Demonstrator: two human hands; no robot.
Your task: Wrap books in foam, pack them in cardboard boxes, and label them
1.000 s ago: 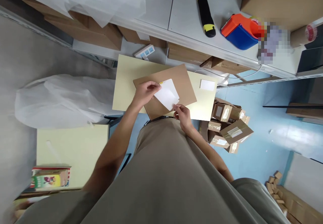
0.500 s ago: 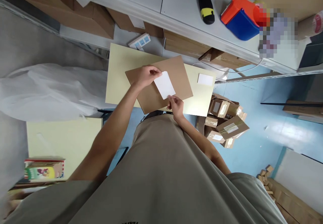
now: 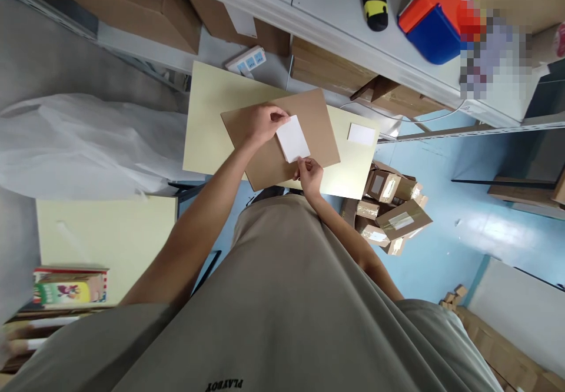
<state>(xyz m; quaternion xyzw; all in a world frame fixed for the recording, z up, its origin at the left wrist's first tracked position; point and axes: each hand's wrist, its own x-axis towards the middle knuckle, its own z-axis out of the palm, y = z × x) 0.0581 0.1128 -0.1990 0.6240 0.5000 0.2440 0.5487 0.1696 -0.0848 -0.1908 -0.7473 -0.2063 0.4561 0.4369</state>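
A white paper label lies over a flat brown cardboard piece, pinched at two opposite corners. My left hand has its thumb and fingers closed on the label's upper corner. At the near lower corner, my right hand pinches the label between thumb and curled fingers. Whether the label's whole face touches the cardboard I cannot tell. Beneath the cardboard is a pale yellow tabletop, and the cardboard's near corner reaches past its front edge. A second white rectangle rests on the tabletop's right end.
A grey shelf above the table's far side holds a black-and-yellow handled tool and an orange-and-blue tape dispenser. A power strip sits behind the table. Cardboard boxes are piled at right; white plastic sheeting hangs at left.
The view has shifted slightly. Both hands have moved a little with the label, which looks somewhat smaller against the cardboard. Each hand keeps its pinch.
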